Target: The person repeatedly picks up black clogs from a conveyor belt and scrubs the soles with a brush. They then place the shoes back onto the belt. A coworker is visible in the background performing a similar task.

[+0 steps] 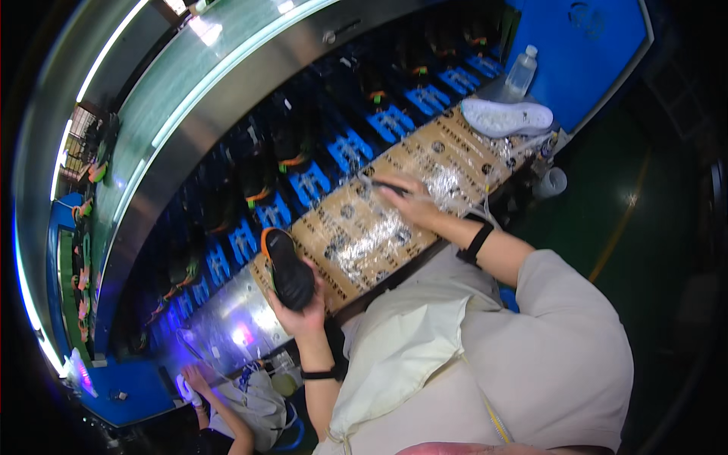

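Observation:
My left hand is wrapped round a black shoe with an orange edge, held up at the near left end of the table. My right hand is closed on a slim dark tool, above the middle of the bench; motion blur hides its exact kind. A thin clear tube runs near that hand. Beneath both hands lies a bench top covered with brown printed sheet and shiny clear film.
Beyond the bench runs a line of blue holders with dark shoes. At the right end are a white shoe-shaped piece, a clear bottle and a white cup. A co-worker's hand works at lower left.

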Demonstrator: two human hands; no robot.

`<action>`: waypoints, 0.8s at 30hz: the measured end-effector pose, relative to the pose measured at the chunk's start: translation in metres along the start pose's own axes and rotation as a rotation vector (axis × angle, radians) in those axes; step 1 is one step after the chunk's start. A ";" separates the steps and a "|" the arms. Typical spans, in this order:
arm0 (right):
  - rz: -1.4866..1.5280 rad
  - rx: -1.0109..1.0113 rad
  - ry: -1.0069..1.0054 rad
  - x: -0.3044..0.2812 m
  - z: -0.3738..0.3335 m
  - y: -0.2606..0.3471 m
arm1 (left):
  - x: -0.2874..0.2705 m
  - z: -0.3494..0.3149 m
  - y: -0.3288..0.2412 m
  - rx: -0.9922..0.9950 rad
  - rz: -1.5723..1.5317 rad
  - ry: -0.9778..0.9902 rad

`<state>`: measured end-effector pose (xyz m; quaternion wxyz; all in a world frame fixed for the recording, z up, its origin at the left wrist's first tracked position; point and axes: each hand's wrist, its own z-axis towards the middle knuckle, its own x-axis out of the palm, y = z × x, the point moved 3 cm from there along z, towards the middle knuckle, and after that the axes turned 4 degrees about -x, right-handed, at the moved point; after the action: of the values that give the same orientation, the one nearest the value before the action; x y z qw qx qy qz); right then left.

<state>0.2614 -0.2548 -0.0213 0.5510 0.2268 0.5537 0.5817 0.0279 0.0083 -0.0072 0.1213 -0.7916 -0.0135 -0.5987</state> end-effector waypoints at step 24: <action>0.098 -0.204 -0.062 0.002 0.006 -0.006 | 0.389 0.145 0.011 0.792 1.784 0.531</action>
<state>0.2680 -0.2518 -0.0254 0.5589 0.2143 0.4627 0.6539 0.2763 -0.0203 0.3239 0.7776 -0.2570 0.4129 -0.3986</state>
